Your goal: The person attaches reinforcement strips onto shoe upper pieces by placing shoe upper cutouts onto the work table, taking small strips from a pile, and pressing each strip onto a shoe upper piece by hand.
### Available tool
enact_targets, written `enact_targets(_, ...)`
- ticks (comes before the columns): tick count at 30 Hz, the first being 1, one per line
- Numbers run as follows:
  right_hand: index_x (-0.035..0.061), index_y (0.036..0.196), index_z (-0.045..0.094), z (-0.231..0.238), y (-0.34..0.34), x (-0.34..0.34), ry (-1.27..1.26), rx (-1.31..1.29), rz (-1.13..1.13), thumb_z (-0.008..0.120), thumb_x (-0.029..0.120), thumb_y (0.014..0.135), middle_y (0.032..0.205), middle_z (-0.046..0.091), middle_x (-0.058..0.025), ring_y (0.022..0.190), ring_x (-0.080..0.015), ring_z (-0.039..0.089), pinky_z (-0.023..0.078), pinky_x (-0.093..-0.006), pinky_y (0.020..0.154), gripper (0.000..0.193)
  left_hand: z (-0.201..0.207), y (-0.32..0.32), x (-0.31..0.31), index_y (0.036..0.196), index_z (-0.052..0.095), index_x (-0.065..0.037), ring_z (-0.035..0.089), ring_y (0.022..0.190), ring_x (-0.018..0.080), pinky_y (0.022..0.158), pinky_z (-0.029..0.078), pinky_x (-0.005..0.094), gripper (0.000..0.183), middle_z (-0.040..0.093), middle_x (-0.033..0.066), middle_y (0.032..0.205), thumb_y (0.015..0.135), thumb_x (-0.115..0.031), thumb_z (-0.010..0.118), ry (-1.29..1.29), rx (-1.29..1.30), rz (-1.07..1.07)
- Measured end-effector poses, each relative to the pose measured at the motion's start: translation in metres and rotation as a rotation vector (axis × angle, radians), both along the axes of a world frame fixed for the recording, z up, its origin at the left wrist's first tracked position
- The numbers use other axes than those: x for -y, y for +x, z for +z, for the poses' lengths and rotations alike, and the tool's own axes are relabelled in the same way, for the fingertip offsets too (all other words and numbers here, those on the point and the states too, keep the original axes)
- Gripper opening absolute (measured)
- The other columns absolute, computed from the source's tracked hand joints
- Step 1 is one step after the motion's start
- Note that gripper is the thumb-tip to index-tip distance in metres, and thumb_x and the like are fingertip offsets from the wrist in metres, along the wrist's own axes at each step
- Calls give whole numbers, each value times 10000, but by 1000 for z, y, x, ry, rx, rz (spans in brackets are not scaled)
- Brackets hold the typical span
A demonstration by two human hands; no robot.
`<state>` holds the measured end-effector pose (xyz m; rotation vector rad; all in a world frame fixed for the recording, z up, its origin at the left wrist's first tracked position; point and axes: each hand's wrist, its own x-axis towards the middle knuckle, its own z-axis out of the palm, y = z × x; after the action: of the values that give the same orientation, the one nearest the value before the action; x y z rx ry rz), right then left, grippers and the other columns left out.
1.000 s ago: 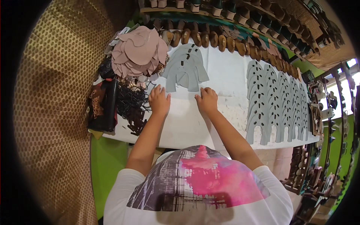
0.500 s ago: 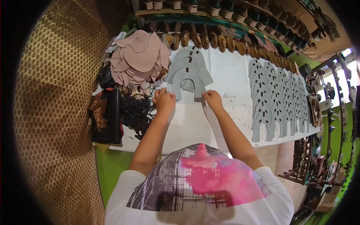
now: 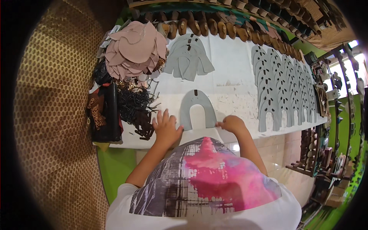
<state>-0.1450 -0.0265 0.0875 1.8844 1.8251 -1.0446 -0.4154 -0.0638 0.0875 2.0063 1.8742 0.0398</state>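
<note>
A grey U-shaped shoe upper piece (image 3: 210, 111) lies flat on the white-covered table, its curve away from me and a dark tab at its top. My left hand (image 3: 167, 129) is open beside its left end, fingers spread over the table and not gripping it. Close to the right end is my right hand (image 3: 232, 124), its fingers loosely bent and the fingertips at the piece's outer edge. Beyond them rests a fanned stack of similar grey pieces (image 3: 188, 57).
Overlapping rows of grey pieces (image 3: 268, 88) cover the right side. At left are a pile of pink cut pieces (image 3: 136, 48), black beaded strands (image 3: 134, 97) and a black box-like object (image 3: 110, 115). Brown shoe lasts (image 3: 203, 27) line the back edge. Shelving (image 3: 306, 163) stands right.
One grey piece has come away from the stack toward me and now lies alone at the near edge. Both hands moved nearer; the left has let go and spread its fingers.
</note>
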Motion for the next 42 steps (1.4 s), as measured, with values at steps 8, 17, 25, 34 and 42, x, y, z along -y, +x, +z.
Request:
enact_targets(8, 98, 1280, 496, -46, -60, -10, 904, -65, 270, 497, 358, 875, 1344, 465, -136, 1239, -291, 439, 342, -481, 999, 481, -66, 43, -36, 1393, 332, -58, 256, 1354, 306, 1076, 145, 561, 645, 307, 134, 1454, 868, -388, 510, 354, 55, -224)
enact_targets(17, 129, 1418, 314, -70, -64, -4, 852, -47, 249, 379, 410, 937, 1485, 280, -71, 1373, -251, 250, 152, -519, 1099, 562, -85, 46, -34, 1411, 312, -70, 236, 1371, 301, 1094, 96, 552, 649, 298, 106, 1471, 897, -437, 461, 416, 81, -170)
enact_targets(25, 121, 1418, 312, -70, -64, -8, 786, -60, 255, 396, 424, 929, 1484, 282, -81, 1377, -260, 239, 147, -534, 1095, 582, -81, 46, -29, 1397, 345, -87, 245, 1368, 299, 1097, 92, 549, 641, 323, 105, 1459, 886, -451, 473, 411, 65, -135)
enact_targets(34, 86, 1417, 299, -68, -43, 26, 747, -91, 245, 409, 439, 927, 1483, 273, -111, 1385, -292, 207, 132, -529, 1099, 614, -76, 42, 2, 1421, 299, -108, 188, 1389, 291, 1106, 79, 535, 694, 260, 100, 1490, 866, -475, 496, 311, 33, -70)
enact_targets(42, 102, 1404, 335, -67, -28, 58, 779, -53, 286, 407, 448, 927, 1475, 292, -99, 1369, -282, 250, 175, -519, 1092, 593, -75, 44, 16, 1418, 313, -111, 197, 1387, 280, 1109, 94, 522, 674, 268, 109, 1487, 866, -445, 508, 324, 1, -4)
